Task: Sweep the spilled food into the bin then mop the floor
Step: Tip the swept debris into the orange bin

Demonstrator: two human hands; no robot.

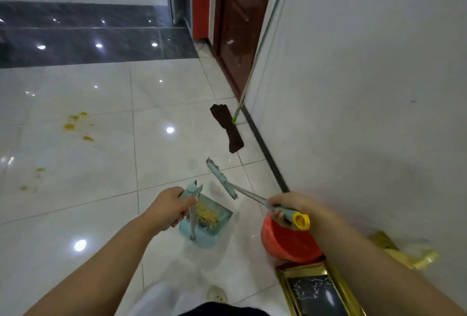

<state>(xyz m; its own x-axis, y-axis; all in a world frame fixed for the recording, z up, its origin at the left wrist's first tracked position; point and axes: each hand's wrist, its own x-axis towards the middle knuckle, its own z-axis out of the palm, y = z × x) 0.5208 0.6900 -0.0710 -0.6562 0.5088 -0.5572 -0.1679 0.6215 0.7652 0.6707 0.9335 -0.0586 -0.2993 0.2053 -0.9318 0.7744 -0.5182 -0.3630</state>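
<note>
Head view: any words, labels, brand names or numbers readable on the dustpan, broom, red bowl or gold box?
None can be read.
dustpan: no print visible.
broom: no print visible.
red bowl: no print visible.
gold box: white marks, too blurred to read.

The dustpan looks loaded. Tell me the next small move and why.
Probably swing the dustpan, gripped by the left hand, toward the red bin and tip it in. Yellow scraps already lie in the pan, and the broom in the right hand is lifted off the floor. Yellow stains remain for the mop.
</note>
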